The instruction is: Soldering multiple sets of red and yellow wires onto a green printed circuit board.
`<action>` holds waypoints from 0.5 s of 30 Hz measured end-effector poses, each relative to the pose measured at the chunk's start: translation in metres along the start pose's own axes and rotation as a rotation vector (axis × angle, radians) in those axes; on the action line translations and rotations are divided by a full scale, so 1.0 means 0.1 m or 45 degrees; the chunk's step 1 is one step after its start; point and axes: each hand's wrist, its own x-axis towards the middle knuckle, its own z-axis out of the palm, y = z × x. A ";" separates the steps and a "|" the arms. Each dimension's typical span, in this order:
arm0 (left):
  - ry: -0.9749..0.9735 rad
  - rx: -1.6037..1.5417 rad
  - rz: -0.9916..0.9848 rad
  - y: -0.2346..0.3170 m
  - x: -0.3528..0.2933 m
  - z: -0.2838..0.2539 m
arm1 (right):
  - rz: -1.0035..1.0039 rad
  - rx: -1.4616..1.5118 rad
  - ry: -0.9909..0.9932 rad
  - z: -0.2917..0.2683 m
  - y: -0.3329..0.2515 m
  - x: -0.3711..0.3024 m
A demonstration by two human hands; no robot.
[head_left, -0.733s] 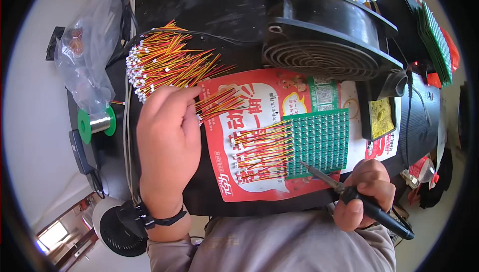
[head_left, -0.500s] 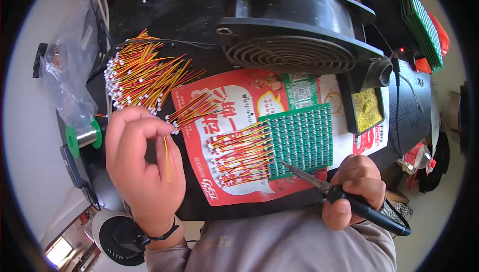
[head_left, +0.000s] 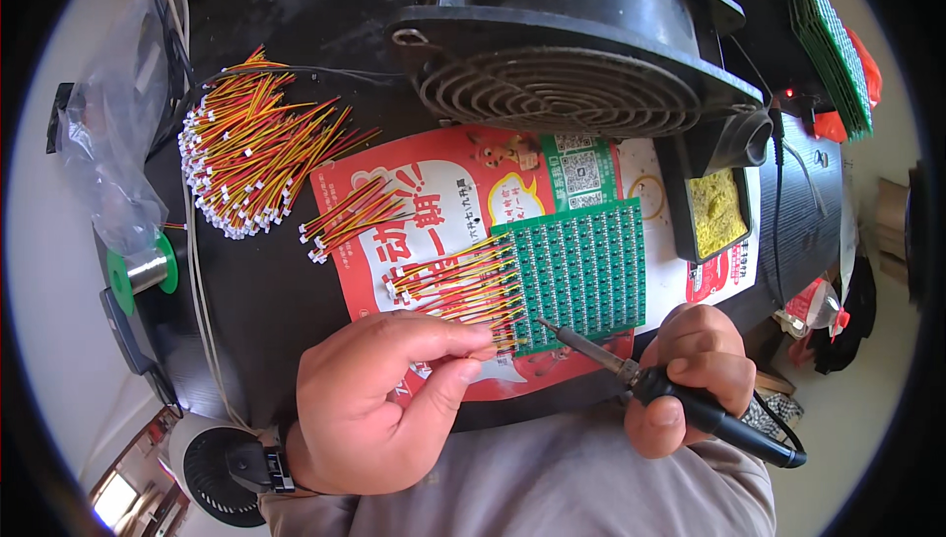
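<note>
My left hand (head_left: 384, 399) is closed in a pinch on a thin red-and-yellow wire lead (head_left: 506, 344), whose ends meet the lower left edge of a green circuit board panel (head_left: 581, 276). Most of that lead is hidden by my fingers. Along the panel's left edge, several similar leads (head_left: 448, 286) stretch out leftward, white connectors at their far ends. My right hand (head_left: 695, 379) grips a soldering iron (head_left: 591, 348) with a black handle. Its tip points left, over the panel's lower part, close to the pinched lead; whether it touches cannot be told.
A large pile of leads (head_left: 256, 158) lies at left, and a smaller bunch (head_left: 355, 217) rests on the red printed sheet (head_left: 345, 182). A black fan (head_left: 562, 84) stands behind the panel. Right of it is a yellow sponge (head_left: 717, 214) in a holder; far left, a solder spool (head_left: 145, 273).
My left hand has moved right and nearer to me, bringing a lead from beside the small bunch to the panel's edge. The soldering iron has barely shifted.
</note>
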 end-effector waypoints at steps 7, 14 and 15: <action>-0.093 0.069 0.205 -0.04 0.04 0.00 | 0.011 -0.015 -0.007 -0.01 0.00 0.01; 0.004 0.458 0.448 -0.03 0.07 0.09 | 0.019 -0.003 -0.029 0.00 0.00 0.02; -0.019 0.476 0.487 -0.05 0.07 0.12 | 0.023 -0.006 -0.040 -0.01 -0.01 0.02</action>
